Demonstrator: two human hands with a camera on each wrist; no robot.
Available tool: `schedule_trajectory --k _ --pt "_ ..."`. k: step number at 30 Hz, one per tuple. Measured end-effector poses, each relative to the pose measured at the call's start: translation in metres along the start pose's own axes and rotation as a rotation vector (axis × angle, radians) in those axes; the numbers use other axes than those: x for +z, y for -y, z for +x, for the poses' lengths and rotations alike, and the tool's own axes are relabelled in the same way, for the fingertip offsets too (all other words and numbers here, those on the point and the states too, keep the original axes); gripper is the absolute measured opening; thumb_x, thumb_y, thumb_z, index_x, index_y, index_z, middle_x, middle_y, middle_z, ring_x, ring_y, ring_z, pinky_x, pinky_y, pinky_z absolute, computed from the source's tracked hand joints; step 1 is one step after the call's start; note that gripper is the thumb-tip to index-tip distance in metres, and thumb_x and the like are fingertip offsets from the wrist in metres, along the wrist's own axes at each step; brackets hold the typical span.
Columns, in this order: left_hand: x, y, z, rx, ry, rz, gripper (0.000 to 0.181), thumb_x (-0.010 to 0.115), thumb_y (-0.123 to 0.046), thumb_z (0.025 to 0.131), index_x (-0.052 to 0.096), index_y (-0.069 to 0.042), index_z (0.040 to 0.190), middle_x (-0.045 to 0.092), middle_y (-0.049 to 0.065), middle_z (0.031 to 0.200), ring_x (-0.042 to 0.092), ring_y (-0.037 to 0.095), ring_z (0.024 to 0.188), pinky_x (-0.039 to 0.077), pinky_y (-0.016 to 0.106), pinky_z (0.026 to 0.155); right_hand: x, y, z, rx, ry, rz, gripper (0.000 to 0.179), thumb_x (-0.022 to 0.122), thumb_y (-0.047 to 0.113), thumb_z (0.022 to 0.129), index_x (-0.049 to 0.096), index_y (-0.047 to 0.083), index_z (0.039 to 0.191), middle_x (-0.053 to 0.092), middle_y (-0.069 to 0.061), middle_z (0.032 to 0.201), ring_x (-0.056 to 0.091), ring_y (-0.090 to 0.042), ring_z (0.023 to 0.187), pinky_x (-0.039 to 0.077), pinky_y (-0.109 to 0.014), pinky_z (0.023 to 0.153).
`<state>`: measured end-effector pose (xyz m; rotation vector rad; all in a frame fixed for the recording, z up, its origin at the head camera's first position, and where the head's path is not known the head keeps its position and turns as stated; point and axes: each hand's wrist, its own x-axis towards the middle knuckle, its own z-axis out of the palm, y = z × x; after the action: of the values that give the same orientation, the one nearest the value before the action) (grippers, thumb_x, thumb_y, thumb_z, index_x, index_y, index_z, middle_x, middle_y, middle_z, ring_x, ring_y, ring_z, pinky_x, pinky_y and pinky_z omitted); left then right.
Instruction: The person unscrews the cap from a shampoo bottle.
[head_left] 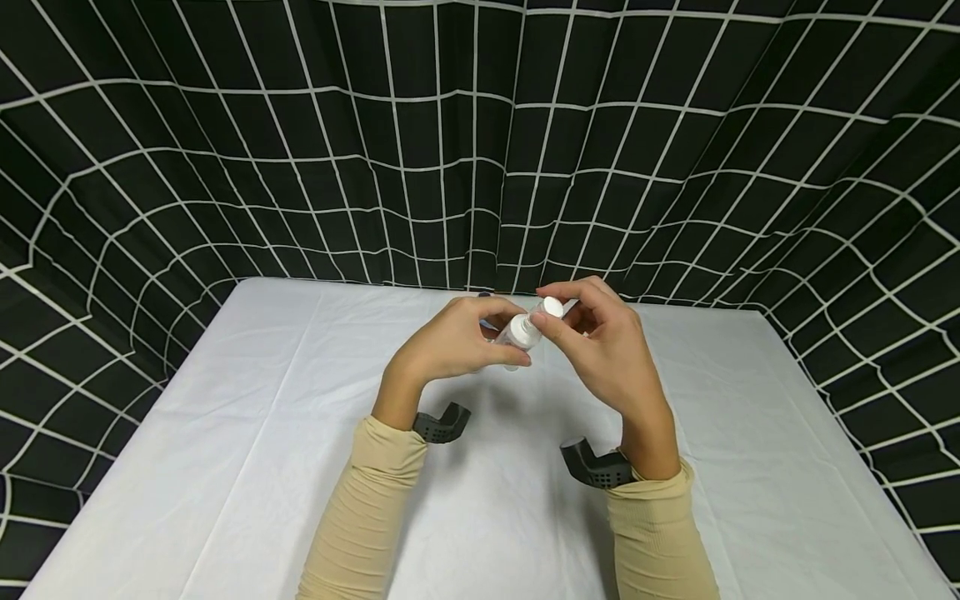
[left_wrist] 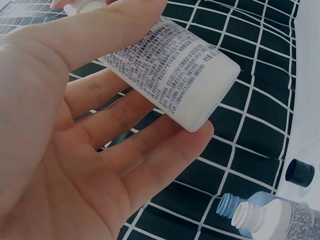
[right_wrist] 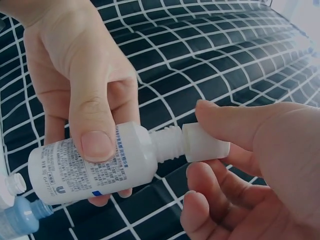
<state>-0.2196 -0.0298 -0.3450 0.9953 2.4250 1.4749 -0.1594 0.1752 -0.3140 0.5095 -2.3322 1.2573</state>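
My left hand (head_left: 450, 337) grips a white bottle (right_wrist: 135, 157) round its printed body, thumb on the label side. It tilts over the table, its neck toward my right hand (head_left: 603, 346). Between right thumb and fingers I pinch a white cap (right_wrist: 206, 142) at the bottle's mouth. Screw threads (right_wrist: 169, 142) show bare between cap and shoulder in the right wrist view. The left wrist view shows the bottle's flat base end (left_wrist: 210, 95) close to my fingertips, while the neck end is largely hidden by my thumb.
A second white bottle (left_wrist: 275, 220) and a blue bottle (left_wrist: 228, 204), both with bare threaded necks, appear low in the left wrist view. A black cap (left_wrist: 299, 172) is near them. White cloth covers the table (head_left: 262, 467); a black gridded curtain (head_left: 420, 183) surrounds it.
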Motion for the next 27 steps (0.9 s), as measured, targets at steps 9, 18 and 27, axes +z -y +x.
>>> schedule_trajectory --k 9,18,27 --pt "-0.004 -0.002 -0.001 -0.043 -0.012 -0.002 0.040 0.089 -0.027 0.079 0.070 -0.027 0.114 0.071 -0.009 0.101 0.067 0.009 0.099 0.056 0.034 0.090 0.000 -0.002 0.002 0.108 -0.033 0.054 0.023 0.076 0.008 0.090 0.070 0.007 0.112 0.071 -0.004 0.106 0.064 -0.007 0.082 0.051 -0.013 0.072" --pt "-0.006 0.000 -0.003 -0.098 0.043 -0.048 0.038 0.089 -0.018 0.078 0.070 -0.018 0.112 0.072 -0.003 0.101 0.068 0.012 0.100 0.057 0.032 0.098 0.003 -0.008 0.004 0.219 0.129 0.147 0.034 0.072 0.000 0.090 0.064 0.002 0.123 0.062 -0.011 0.119 0.072 -0.013 0.092 0.058 -0.015 0.081" --pt "-0.012 0.010 -0.003 -0.200 0.159 0.056 0.039 0.088 -0.011 0.078 0.070 -0.012 0.113 0.075 -0.001 0.105 0.073 0.016 0.102 0.058 0.032 0.091 0.006 -0.025 0.007 0.327 0.372 -0.072 0.033 0.072 0.017 0.095 0.070 0.011 0.128 0.067 -0.009 0.116 0.065 -0.025 0.106 0.055 -0.039 0.091"
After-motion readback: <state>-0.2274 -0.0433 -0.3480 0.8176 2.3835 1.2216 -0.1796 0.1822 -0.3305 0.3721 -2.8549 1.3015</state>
